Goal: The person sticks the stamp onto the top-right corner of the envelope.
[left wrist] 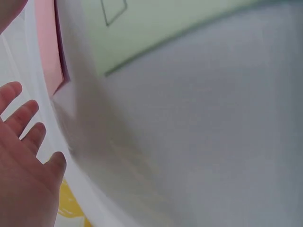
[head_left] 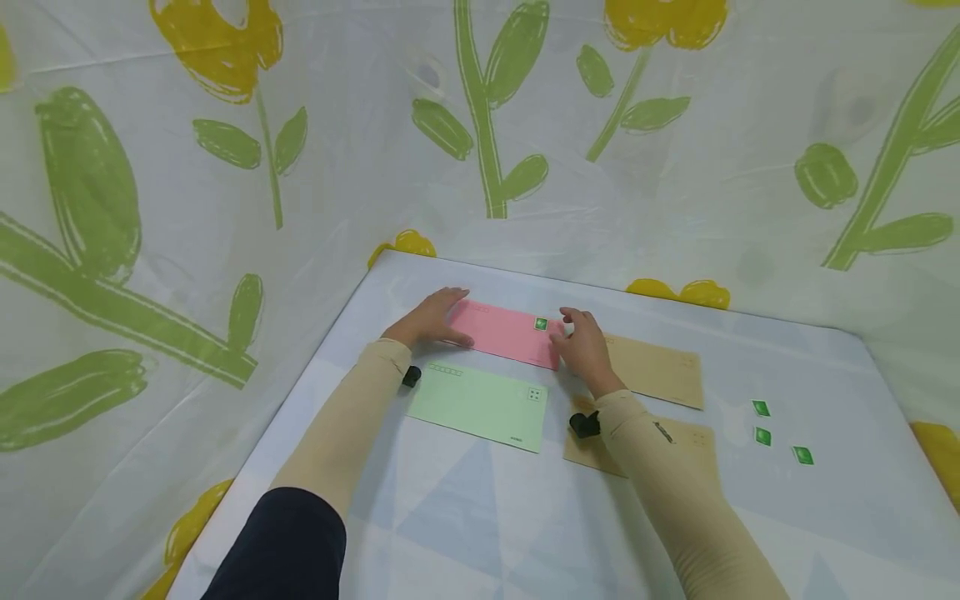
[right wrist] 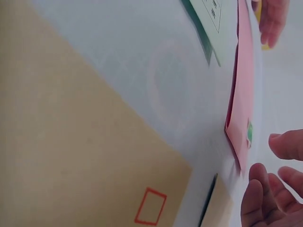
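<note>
A pink envelope point(head_left: 502, 332) lies flat toward the back of the table, with a green stamp point(head_left: 541, 323) near its upper right corner. My left hand point(head_left: 433, 318) is at the envelope's left end, thumb and fingers spread. At the right end is my right hand point(head_left: 588, 352), thumb apart and fingers loosely bent. In the right wrist view, nothing sits between the fingers of that right hand point(right wrist: 277, 184). The left wrist view has the palm and fingers of the left hand point(left wrist: 26, 151) beside the pink envelope's end point(left wrist: 49, 52).
A light green envelope point(head_left: 480, 406) lies in front of the pink one. Two brown envelopes are on the right, a rear one point(head_left: 660, 371) and a front one point(head_left: 686, 437) partly under my right forearm. Several loose green stamps point(head_left: 762, 436) lie farther right. Flower-patterned cloth point(head_left: 337, 167) surrounds the table.
</note>
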